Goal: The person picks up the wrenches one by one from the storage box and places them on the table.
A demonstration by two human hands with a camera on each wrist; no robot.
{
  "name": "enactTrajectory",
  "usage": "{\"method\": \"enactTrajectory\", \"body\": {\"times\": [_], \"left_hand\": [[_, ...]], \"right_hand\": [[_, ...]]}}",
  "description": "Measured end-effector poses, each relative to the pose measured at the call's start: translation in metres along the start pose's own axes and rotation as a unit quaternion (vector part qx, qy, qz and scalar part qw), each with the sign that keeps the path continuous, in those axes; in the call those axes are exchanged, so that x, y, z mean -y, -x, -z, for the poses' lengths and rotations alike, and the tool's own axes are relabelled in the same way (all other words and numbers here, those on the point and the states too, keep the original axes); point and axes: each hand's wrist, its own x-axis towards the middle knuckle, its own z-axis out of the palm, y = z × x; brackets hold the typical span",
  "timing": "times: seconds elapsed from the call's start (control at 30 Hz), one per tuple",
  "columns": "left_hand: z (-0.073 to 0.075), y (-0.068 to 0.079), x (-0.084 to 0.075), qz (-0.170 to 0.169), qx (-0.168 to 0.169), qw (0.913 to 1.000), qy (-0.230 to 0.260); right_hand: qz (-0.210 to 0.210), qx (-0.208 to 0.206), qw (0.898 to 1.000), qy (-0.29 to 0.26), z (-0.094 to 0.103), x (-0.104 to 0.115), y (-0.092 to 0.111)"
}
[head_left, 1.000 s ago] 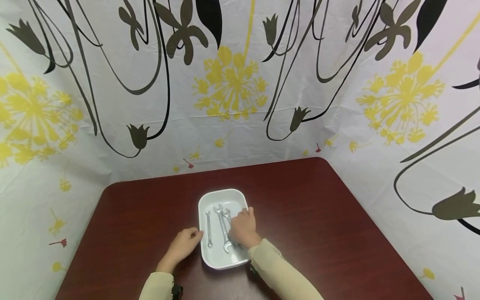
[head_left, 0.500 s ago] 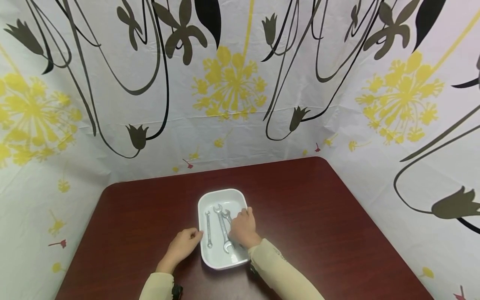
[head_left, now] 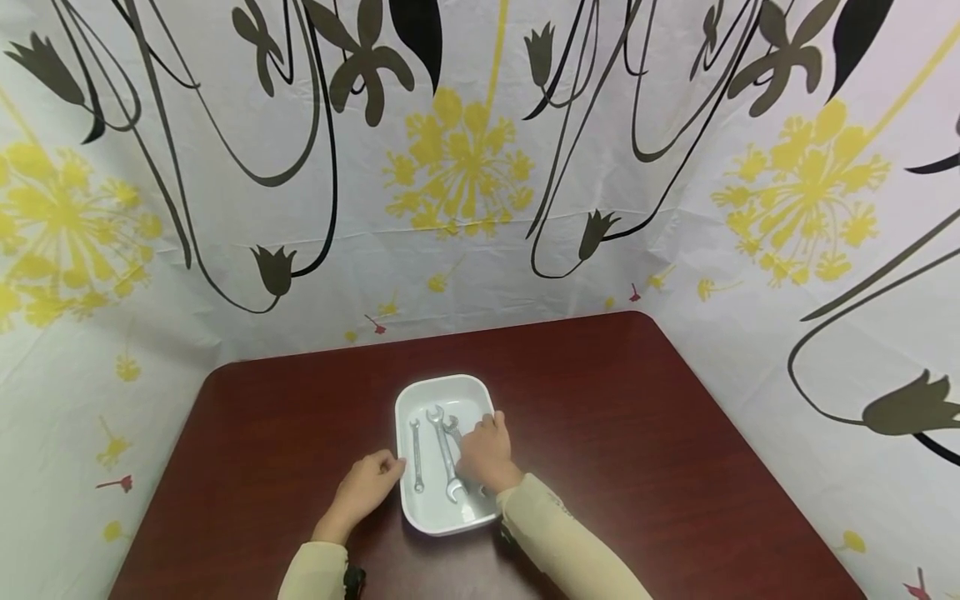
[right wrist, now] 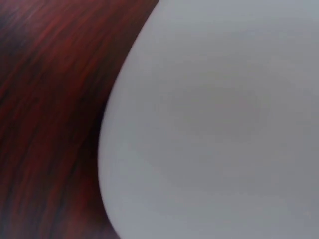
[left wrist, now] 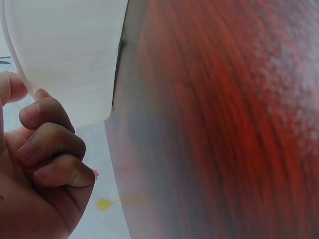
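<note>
A white rectangular tray (head_left: 442, 527) holds several silver wrenches. The small wrench (head_left: 417, 457) lies along its left side, and a larger open-ended wrench (head_left: 445, 454) slants through the middle. My left hand (head_left: 363, 486) pinches the tray's left rim between thumb and forefinger; its other fingers curl inward in the left wrist view. Over the tray's right side, my right hand (head_left: 487, 454) curls its fingers on another wrench (head_left: 452, 427), whose upper head shows past the knuckles. Its fingertips and the middle of that wrench are hidden. The right wrist view holds only blurred tray wall and tabletop.
The tray stands on a dark red wooden table (head_left: 615, 433) with rounded far corners. A white cloth (head_left: 480, 283) with yellow and grey flower prints hangs behind and along both sides.
</note>
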Motion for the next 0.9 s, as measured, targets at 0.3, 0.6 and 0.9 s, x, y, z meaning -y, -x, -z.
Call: {"method": "enactTrajectory", "body": {"times": [0.3,0.6,0.9], "left_hand": [[0.0009,0.0011,0.0009,0.003,-0.001,1.0,-0.007],[0.0005,0.0012,0.0015,0.001,-0.004,0.9999,-0.012],[-0.0011,0.0003,0.0018,-0.006,-0.004,0.9999,0.013]], "right_hand": [[0.002,-0.007,1.0,-0.003,-0.0057,-0.0008,-0.004],[0.01,-0.021,1.0,-0.004,-0.0022,-0.0013,-0.0021],[0.015,-0.05,0.998,-0.016,-0.0038,-0.0024,-0.0027]]}}
